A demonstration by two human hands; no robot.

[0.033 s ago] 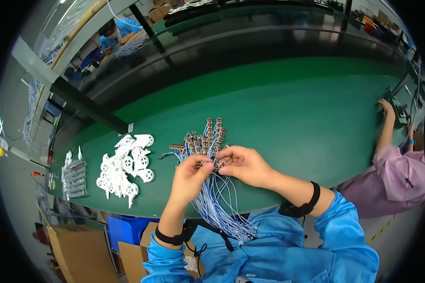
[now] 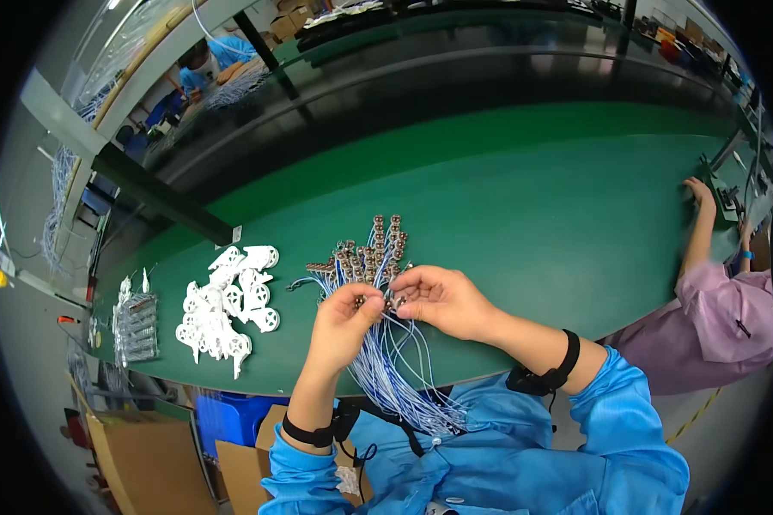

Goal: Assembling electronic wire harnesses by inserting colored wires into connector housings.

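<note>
Bright, even light here: the heaped white plastic parts (image 2: pixel 204 319) look almost bleached, pale glare streaks the long glossy black surface (image 2: pixel 472 77), and straight edges bow outward.

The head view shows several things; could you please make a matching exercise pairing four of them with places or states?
1. White parts
2. Blue bin
3. Blue and white cables
4. Left hand and right hand

A. Trailing over the green table's near edge
B. Close together, pinching small metal parts
C. Heaped on the table, left of the hands
D. Below the table, beside a cardboard box

Pairs: 1-C; 2-D; 3-A; 4-B
</note>
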